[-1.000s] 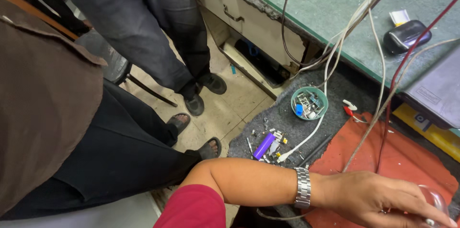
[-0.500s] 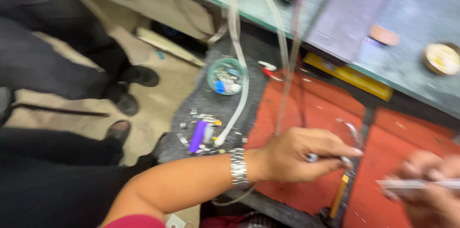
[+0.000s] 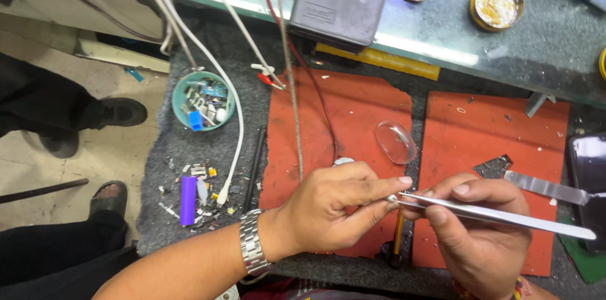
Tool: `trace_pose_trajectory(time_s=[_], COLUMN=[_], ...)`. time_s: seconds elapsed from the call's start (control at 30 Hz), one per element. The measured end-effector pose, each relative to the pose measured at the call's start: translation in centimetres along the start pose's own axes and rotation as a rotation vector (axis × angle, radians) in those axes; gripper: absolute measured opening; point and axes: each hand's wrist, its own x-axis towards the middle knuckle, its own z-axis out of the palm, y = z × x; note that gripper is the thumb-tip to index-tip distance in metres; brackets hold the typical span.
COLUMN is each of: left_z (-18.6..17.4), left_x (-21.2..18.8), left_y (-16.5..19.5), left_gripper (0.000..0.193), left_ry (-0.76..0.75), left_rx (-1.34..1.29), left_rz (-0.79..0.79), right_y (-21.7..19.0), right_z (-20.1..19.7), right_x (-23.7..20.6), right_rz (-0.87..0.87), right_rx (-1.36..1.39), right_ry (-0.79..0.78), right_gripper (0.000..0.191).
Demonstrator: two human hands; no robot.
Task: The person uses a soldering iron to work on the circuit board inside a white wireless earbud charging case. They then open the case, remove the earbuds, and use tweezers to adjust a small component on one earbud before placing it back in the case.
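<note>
So the right hand (image 3: 480,230) pinches long steel tweezers (image 3: 499,215), shaft running right, tip meeting the left hand (image 3: 334,205) fingertips pinching something tiny.

We are seeing the bowl of parts (image 3: 204,100) lying left of two mats (image 3: 353,123), the lens (image 3: 396,142) lying between them.

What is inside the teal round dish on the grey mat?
The teal dish holds small loose parts, including one blue piece and some pale ones. A white cable crosses its rim; the dish bottom is covered.
</note>
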Motion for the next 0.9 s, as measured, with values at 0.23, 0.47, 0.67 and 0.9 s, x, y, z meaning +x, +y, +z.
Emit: trace_pose_trajectory(time_s=[0.23,0.47,0.67,0.9], left_z=[0.1,0.0,0.0,0.1], left_x=[0.2,0.2,0.2,0.0], left_y=[-0.4,-0.3,0.0,0.4], left_gripper=[0.037,0.034,0.031,0.030], left_ry=[0.013,0.004,0.008,-0.007], left_rx=[0.039,0.044,0.058,0.025], left_rz=[-0.003,-0.024,-0.013,-0.026], right_y=[0.2,0.5,0.9,0.6], right_z=[0.6,1.1,1.8,1.7], right_x=[0.5,0.6,0.5,0.4], right_rz=[-0.035,-0.084,-0.158,-0.180], right_rx=[-0.134,-0.169,-0.135,-0.172], right_ry=[-0.051,-0.081,-0.049,-0.081], right_gripper=[0.027,0.026,0.026,0.026])
